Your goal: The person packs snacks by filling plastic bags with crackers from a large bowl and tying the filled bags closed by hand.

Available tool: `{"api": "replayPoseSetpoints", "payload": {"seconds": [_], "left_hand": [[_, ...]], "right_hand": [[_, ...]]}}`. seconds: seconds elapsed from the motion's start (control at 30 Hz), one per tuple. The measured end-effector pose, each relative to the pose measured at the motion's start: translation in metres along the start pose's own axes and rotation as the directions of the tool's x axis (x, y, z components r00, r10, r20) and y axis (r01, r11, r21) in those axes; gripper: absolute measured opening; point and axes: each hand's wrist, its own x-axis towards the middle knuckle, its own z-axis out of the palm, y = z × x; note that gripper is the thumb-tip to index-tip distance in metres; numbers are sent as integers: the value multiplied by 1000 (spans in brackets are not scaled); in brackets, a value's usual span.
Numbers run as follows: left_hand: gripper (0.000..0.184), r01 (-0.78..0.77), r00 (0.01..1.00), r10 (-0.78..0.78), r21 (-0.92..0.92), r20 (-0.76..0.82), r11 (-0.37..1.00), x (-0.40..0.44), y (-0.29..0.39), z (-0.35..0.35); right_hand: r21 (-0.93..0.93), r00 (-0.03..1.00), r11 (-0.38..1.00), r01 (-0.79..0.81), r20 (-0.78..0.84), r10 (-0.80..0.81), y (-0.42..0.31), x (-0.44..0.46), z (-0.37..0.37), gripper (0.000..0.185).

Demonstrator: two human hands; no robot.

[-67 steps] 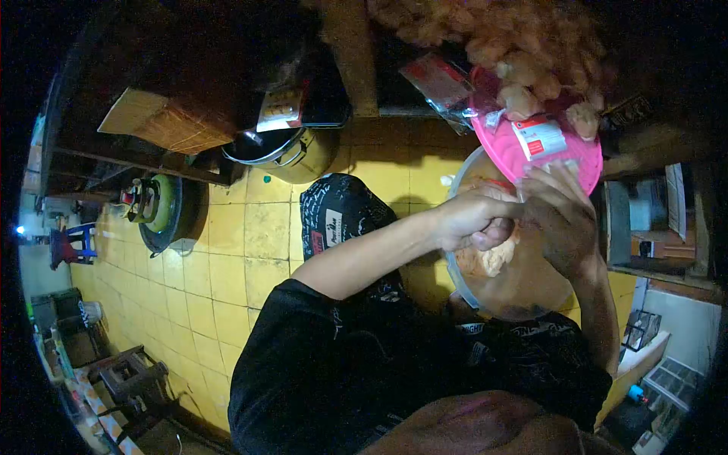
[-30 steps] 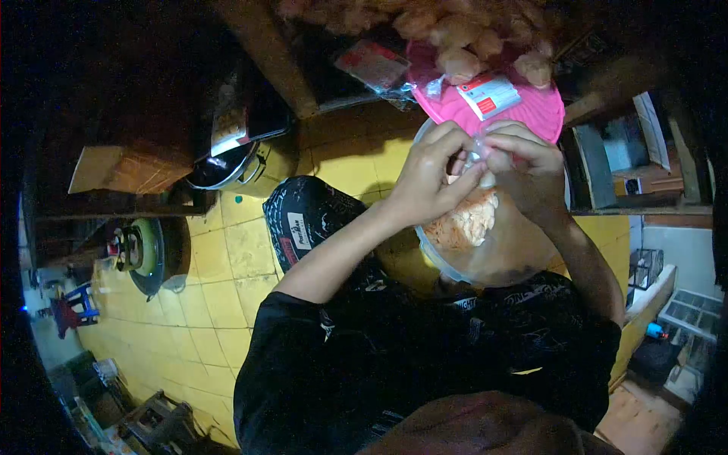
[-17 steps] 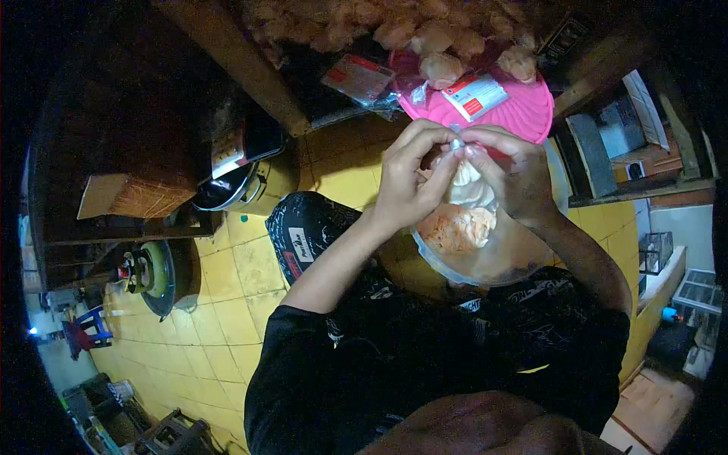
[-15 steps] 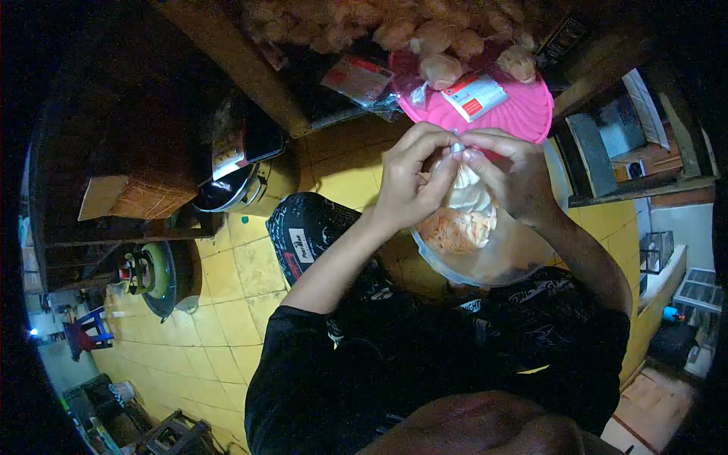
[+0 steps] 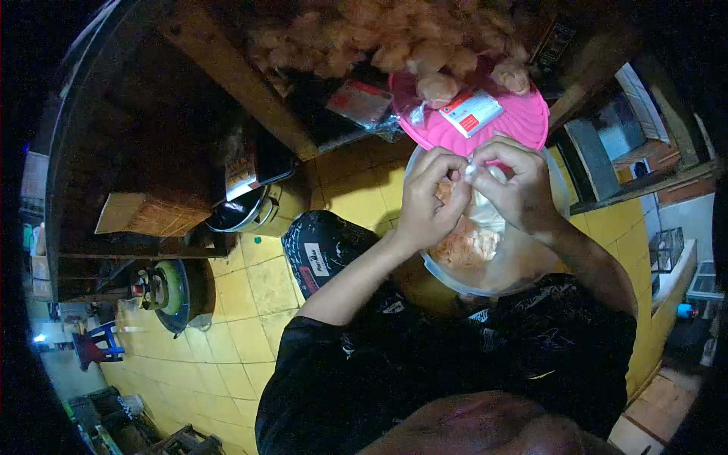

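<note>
L hand point(image 5: 431, 199) and R hand point(image 5: 525, 186) both pinch 1 pale bag point(image 5: 489, 214) at its neck, fingertips close tog., neither hand nearer; bag's long axis runs approx. 11 to 5 o'clock, body below the pinch, w/in the tub's point(image 5: 523, 267) outline; pink tray point(image 5: 523, 125) w/ bundles point(image 5: 436, 89) beyond, 12 o'clock.

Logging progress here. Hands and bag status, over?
Left hand and right hand pinching top of pale bag. Bag over round tub. Pink tray just beyond.
</note>
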Motion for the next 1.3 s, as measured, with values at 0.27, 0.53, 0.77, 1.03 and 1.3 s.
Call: {"api": "replayPoseSetpoints", "payload": {"seconds": [0.27, 0.53, 0.77, 1.03, 1.3], "left_hand": [[14, 170, 984, -173, -60, -41, 984, 1, 4, 1], [16, -180, 984, 168, 300, 64, 937, 0, -8, -2], [27, -325, 945, 256, 501, 202, 802, 5, -1, -10], [20, -144, 979, 90, 314, 181, 938, 0, -7, -8], [15, 402, 909, -413, -354, 47, 844, -10, -16, 6]], "right_hand": [[-199, 971, 954, 222, -46, -235, 6, -3, -2, 10], [-14, 993, 999, -50, 109, 51, 23, -10, 2, 12], [-71, 990, 995, 65, 129, -56, 20, -12, 6, 11], [57, 923, 998, 27, 382, -47, 29, -10, -8, 10], [-81, 973, 997, -2, 231, 21, 14, -11, -4, 12]]}}
